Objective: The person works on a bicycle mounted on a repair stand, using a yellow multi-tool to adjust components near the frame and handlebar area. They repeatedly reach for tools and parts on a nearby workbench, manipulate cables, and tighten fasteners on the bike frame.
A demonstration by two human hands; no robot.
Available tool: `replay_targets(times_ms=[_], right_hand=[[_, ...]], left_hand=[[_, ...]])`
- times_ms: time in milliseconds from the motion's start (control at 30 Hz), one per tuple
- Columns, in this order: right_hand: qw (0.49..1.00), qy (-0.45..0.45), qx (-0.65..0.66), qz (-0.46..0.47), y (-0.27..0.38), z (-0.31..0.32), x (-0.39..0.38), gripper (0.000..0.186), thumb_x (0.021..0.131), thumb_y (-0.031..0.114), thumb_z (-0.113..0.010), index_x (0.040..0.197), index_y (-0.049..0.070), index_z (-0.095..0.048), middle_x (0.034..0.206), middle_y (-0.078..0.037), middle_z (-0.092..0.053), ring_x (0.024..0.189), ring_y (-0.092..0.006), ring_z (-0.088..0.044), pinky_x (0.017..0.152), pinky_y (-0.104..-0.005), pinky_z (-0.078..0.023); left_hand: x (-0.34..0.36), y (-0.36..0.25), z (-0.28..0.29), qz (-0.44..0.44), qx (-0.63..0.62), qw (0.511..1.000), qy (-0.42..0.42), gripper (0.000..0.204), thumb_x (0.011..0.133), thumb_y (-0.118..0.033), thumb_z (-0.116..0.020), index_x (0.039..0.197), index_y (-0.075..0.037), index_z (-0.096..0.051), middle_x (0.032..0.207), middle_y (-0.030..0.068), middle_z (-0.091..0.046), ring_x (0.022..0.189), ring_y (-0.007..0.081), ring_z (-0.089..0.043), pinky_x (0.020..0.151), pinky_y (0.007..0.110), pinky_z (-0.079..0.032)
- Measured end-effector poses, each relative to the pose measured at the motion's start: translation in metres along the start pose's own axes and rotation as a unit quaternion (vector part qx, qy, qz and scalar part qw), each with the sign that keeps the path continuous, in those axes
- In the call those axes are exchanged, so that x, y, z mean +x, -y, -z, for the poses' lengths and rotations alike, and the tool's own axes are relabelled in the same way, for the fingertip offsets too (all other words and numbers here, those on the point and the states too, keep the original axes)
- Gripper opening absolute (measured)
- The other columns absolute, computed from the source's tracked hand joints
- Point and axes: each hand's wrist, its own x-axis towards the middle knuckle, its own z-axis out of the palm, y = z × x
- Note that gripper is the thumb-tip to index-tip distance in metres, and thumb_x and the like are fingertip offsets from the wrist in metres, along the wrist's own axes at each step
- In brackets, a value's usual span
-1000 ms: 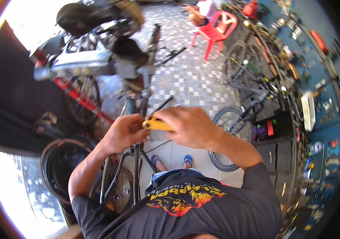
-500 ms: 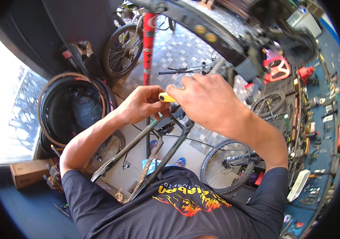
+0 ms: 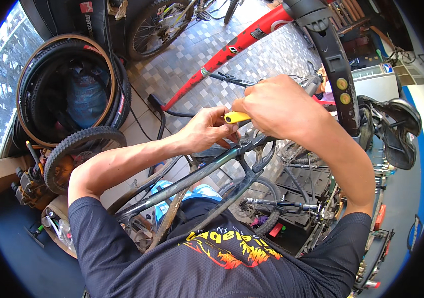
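My right hand point(image 3: 284, 107) is closed around a tool with a yellow handle point(image 3: 237, 117); the rounded handle end sticks out toward my left hand, and the tool's working end is hidden. My left hand point(image 3: 204, 130) is beside it, thumb and fingers pinched together just below the yellow end. Whatever those fingers hold is too small and covered to make out. Both hands are over the junction of a dark, scuffed bicycle frame point(image 3: 187, 180), whose tubes run down toward my body.
A red stand post point(image 3: 232, 52) slants up to a black clamp arm point(image 3: 336, 74). At the right hangs a black saddle point(image 3: 395, 124). Stacked tyres point(image 3: 23, 89) are at the left, beside a knobbly wheel point(image 3: 55, 161). Another bicycle wheel point(image 3: 157, 30) stands beyond.
The view has swung, so the red post now leans and the frame lies more crosswise. Both hands remain together, with the yellow handle still in my right hand.
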Motion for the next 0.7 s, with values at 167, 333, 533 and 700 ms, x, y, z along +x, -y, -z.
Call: replay_targets(times_ms=[167, 333, 533, 700], right_hand=[[1.0, 0.014, 0.001, -0.008, -0.012, -0.004, -0.004, 0.018, 0.085, 0.016, -0.071, 0.102, 0.012, -0.075, 0.088, -0.011, -0.075, 0.087, -0.0327, -0.077, 0.075, -0.0451, -0.06], [1.0, 0.011, 0.012, -0.005, -0.013, -0.011, -0.007, 0.017, 0.087, 0.017, -0.069, 0.103, 0.012, -0.075, 0.089, -0.011, -0.075, 0.087, -0.0321, -0.077, 0.073, -0.0451, -0.06], [1.0, -0.01, -0.001, 0.002, -0.008, -0.018, -0.002, 0.014, 0.088, 0.021, -0.071, 0.092, 0.012, -0.08, 0.086, -0.012, -0.078, 0.084, -0.0304, -0.079, 0.07, -0.0436, -0.062], [1.0, -0.002, -0.017, 0.009, 0.001, -0.018, 0.002, 0.014, 0.088, 0.023, -0.072, 0.089, 0.014, -0.083, 0.086, -0.01, -0.08, 0.085, -0.0263, -0.08, 0.07, -0.041, -0.062]], left_hand=[[0.01, 0.004, -0.005, -0.011, -0.004, 1.0, 0.0, 0.032, 0.11, -0.025, -0.064, 0.134, -0.006, -0.058, 0.11, 0.0083, -0.075, 0.101, 0.0169, -0.074, 0.084, 0.035, -0.064], [0.015, 0.01, -0.006, -0.014, 0.008, 1.0, 0.005, 0.03, 0.11, -0.024, -0.063, 0.134, -0.006, -0.059, 0.111, 0.0083, -0.075, 0.101, 0.0163, -0.074, 0.083, 0.035, -0.063], [0.014, 0.014, -0.007, -0.021, -0.009, 1.0, -0.005, 0.024, 0.11, -0.02, -0.062, 0.127, -0.004, -0.06, 0.11, 0.008, -0.076, 0.101, 0.0146, -0.074, 0.083, 0.034, -0.063], [0.011, 0.018, -0.005, -0.022, -0.019, 1.0, -0.001, 0.025, 0.11, -0.019, -0.063, 0.128, -0.003, -0.06, 0.11, 0.0077, -0.077, 0.101, 0.0142, -0.074, 0.082, 0.034, -0.063]])
